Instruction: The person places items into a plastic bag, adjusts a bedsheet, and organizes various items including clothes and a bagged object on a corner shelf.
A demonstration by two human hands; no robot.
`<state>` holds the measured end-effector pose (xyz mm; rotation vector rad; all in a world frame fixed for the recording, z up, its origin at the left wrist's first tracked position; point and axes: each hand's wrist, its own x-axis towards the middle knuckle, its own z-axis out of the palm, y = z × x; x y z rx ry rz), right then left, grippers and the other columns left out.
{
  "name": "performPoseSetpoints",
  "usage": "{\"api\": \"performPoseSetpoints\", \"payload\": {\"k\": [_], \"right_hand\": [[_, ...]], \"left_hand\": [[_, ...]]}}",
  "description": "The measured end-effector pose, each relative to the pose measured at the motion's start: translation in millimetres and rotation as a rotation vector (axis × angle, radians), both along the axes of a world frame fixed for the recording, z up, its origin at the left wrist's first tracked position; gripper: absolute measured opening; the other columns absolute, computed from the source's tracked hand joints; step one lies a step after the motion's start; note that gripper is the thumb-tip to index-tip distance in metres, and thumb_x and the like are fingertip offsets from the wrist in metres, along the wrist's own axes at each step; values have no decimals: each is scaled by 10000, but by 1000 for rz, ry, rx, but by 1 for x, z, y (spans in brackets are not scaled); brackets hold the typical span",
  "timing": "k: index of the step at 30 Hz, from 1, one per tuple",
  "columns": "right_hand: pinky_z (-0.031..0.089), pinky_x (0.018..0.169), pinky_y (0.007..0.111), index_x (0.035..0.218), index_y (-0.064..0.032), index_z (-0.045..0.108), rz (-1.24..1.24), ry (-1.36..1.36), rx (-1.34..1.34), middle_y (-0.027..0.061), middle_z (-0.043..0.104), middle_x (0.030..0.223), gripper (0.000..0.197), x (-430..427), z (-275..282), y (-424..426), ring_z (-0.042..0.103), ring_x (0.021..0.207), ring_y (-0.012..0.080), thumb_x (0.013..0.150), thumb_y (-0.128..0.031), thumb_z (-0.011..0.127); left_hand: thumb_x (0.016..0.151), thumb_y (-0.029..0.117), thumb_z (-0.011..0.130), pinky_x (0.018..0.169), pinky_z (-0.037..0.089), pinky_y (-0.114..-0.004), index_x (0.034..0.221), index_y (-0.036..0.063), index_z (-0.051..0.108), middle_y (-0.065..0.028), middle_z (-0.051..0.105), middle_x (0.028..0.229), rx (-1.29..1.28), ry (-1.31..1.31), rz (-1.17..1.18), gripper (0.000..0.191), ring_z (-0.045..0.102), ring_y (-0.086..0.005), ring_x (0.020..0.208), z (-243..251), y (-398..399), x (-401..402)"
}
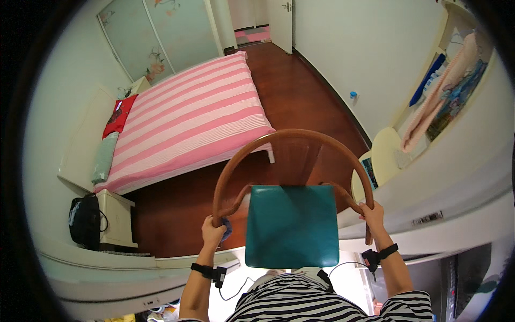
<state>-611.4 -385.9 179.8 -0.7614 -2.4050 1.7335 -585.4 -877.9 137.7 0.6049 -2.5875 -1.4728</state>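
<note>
In front of my body is a wooden armchair with a curved rail (295,134) and a green-blue padded seat (291,225). My left hand (213,232) grips the left end of the rail, with a bit of dark blue cloth (226,229) showing beside the fingers. Around the right arm of the chair, just above its tip, my right hand (373,215) is closed. The chair's back faces away from me, towards the room. Its legs are hidden under the seat.
Left ahead stands a bed (189,120) with a pink striped cover. A cream nightstand (116,217) and a black bag (84,221) are near its corner. White door frames flank me. A cream dressing table (386,149) stands right; past the brown floor (285,88) is an open door (281,24).
</note>
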Motion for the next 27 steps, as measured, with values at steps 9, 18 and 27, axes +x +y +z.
{"api": "performPoseSetpoints", "payload": {"k": [9,18,27], "right_hand": [[488,452,225,854,49,586,-149,-39,26,81,586,739,241,-82,-45,41,565,579,117,791,-181,623],[471,430,226,829,46,558,-320,-81,33,65,544,663,258,-153,-69,56,535,493,118,788,-198,632],[448,425,246,817,35,573,-484,-67,-4,60,560,665,233,-223,-45,35,519,486,121,785,-187,638]], "left_hand": [[572,38,625,711,464,-310,858,-9,592,-98,566,921,43,-114,-152,292,579,-216,812,-37,30,-156],[574,65,634,746,456,-349,869,14,614,-101,557,974,-54,-141,-350,300,577,-287,833,-18,73,-319],[594,50,608,492,440,-302,842,-9,603,-67,532,608,128,-152,-532,255,563,-191,530,-60,72,-470]]}}
